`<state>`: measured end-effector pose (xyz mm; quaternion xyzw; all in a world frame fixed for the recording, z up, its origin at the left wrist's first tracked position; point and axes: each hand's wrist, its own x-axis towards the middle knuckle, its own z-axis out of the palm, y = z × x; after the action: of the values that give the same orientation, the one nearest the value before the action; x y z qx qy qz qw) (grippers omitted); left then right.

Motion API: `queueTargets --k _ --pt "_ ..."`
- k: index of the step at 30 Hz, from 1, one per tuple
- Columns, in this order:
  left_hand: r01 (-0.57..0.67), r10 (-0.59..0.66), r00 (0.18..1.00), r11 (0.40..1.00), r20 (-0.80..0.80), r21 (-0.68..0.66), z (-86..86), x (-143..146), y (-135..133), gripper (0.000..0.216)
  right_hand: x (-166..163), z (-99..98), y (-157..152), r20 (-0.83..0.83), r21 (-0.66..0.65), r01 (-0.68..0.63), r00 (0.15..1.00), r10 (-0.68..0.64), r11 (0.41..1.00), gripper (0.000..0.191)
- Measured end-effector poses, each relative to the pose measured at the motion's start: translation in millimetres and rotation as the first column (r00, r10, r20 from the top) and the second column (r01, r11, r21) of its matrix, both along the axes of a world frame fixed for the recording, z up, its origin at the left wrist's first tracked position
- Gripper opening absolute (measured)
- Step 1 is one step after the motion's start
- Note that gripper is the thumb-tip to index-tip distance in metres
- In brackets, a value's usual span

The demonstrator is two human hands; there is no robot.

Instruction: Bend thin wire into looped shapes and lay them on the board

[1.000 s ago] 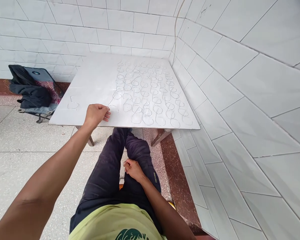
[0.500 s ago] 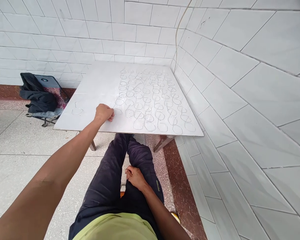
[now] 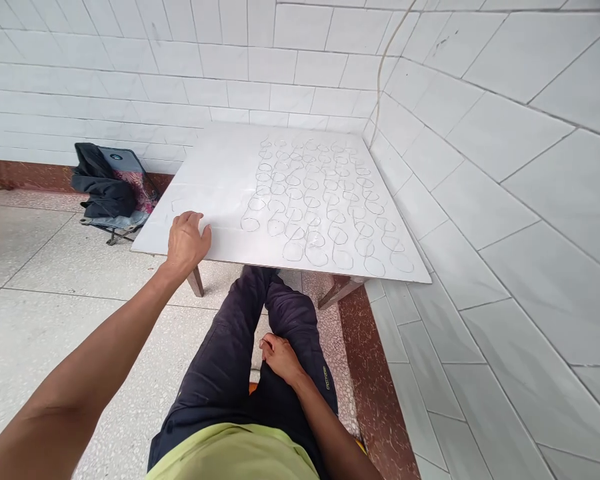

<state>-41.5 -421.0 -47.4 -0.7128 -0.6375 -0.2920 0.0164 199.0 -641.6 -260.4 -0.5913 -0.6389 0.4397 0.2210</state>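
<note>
Left grip (image 3: 187, 241): thumb and fingers spread apart, palm down; held over the near left part of the white surface (image 3: 217, 183). Whether the surface was touched by the fingertips could not be told.

Faint line shape (image 3: 174, 203): shown just beyond the fingertips of the left grip; its nearer part was hidden or too faint to be made out.

Thin looped outlines (image 3: 312, 201), many: laid out in columns across the surface, to the right of the left grip and beyond it; joined one to the next in figure-eight fashion. Material could not be told.

Round loop (image 3: 251, 225), one: placed nearest the left grip on its right side, at the near end of the leftmost column.

Right grip (image 3: 282, 358): fingers curled, rested on dark trousers (image 3: 220, 353), below the near edge of the surface. Whether anything was enclosed could not be told.

Wooden leg (image 3: 195, 282): seen below the left grip and slightly to its right.

Folding chair (image 3: 116, 158), draped with dark cloth (image 3: 103, 187): stood on the floor, left of the left grip and farther off.

Pale cable (image 3: 380, 87): hung in the wall corner, well beyond both grips.
</note>
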Motion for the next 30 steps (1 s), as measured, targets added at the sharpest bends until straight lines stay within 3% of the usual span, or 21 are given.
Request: queueTargets --k 4,11,15,18,20,22,25,27,30 --pt "-0.043 0.038 0.992 0.998 -0.122 -0.039 -16.8 -28 -15 0.064 -1 0.8 -1 0.021 -0.007 -0.024 0.999 0.024 1.000 0.024" --pt "0.162 -0.159 0.979 0.987 -0.129 0.018 -33.8 -53 -43 0.068 -3 6.4 -2 0.064 -0.049 -0.019 0.998 0.022 0.999 0.024" --pt "0.229 -0.232 0.972 0.971 0.032 0.070 -32.7 -55 -64 0.053 -3 5.6 -3 0.050 -0.055 -0.018 0.999 0.020 0.998 0.023" --pt "0.168 -0.195 0.919 0.980 0.344 0.107 -25.5 -46 -88 0.038 -3 5.1 -3 0.024 -0.059 -0.005 1.000 0.006 0.998 0.024" --pt "0.123 -0.132 0.765 0.991 0.630 0.058 -19.3 -36 -111 0.031 -5 11.4 -1 -0.079 -0.082 0.044 0.996 -0.050 0.996 0.025" --pt "0.146 -0.059 0.506 0.989 0.860 -0.018 -14.6 -23 -137 0.029 -9 27.1 3 -0.248 -0.112 0.118 0.958 -0.143 0.987 0.027" --pt "0.216 0.022 0.169 0.975 0.985 -0.059 -15.2 -5 -171 0.021 -23 66.2 15 -0.483 -0.141 0.175 0.847 -0.222 0.974 0.038" --pt "0.268 0.077 0.038 0.960 0.996 -0.084 -21.7 6 -187 0.019 -35 94.9 23 -0.628 -0.167 0.145 0.747 -0.218 0.975 0.044" --pt "0.321 0.165 -0.069 0.937 0.984 -0.134 -36.3 19 -204 0.020 -51 126.6 31 -0.769 -0.190 0.065 0.611 -0.189 0.980 0.048"
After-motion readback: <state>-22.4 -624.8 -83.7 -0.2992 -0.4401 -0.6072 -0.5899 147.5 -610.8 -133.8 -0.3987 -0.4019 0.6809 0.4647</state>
